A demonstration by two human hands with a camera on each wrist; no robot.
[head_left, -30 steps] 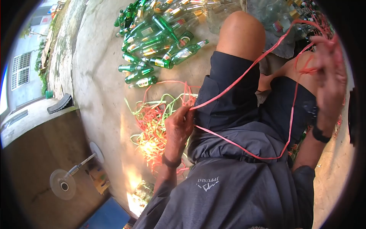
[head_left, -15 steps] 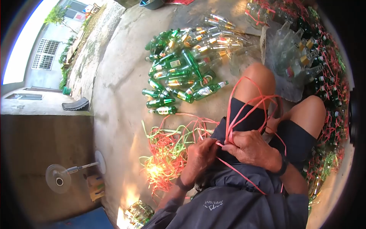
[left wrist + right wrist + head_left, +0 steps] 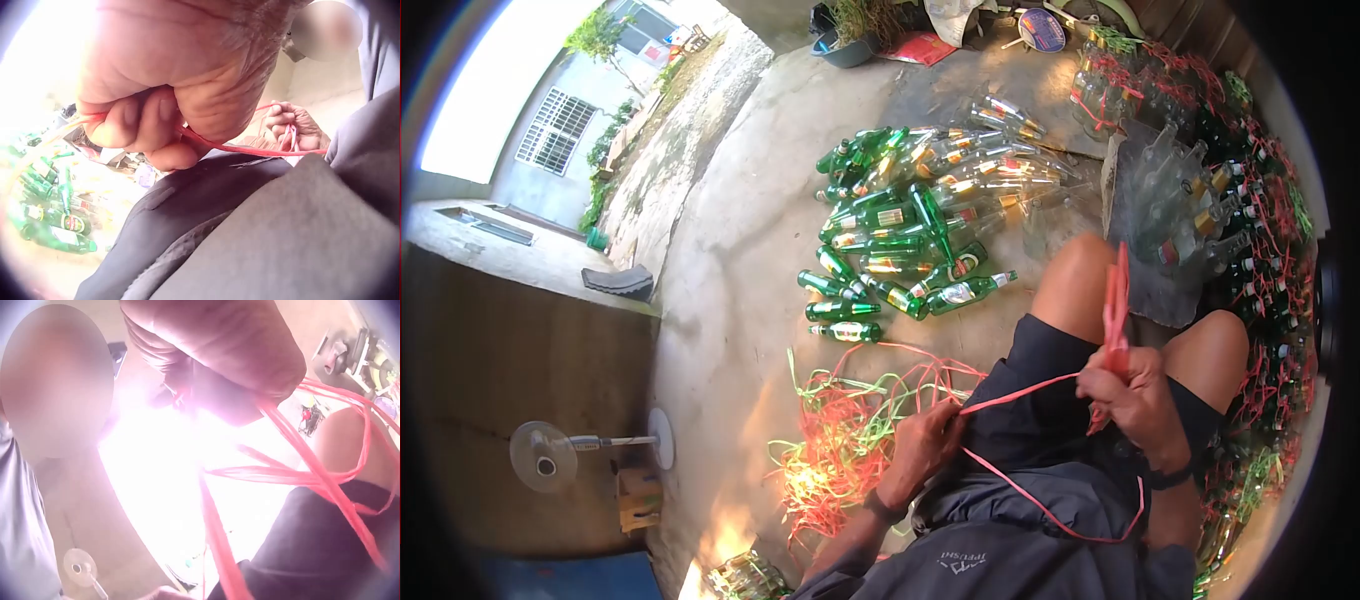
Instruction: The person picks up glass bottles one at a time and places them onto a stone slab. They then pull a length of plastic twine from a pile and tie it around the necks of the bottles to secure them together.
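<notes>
I see the left hand [image 3: 922, 442] pinching the red string [image 3: 1025, 388] beside the tangled pile [image 3: 830, 450] on the floor [image 3: 720, 300], and the right hand [image 3: 1138, 395] fisted round its loops above the lap [image 3: 1050, 432], so the span between them runs taut.

Red plastic string [image 3: 1028, 385], green glass bottles [image 3: 880, 255], red-and-green string pile [image 3: 840, 440], dark grey shorts [image 3: 1040, 420]

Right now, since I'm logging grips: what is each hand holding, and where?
The red strap: right hand grips its gathered loops at their lower end; left hand pinches its single strand.
</notes>
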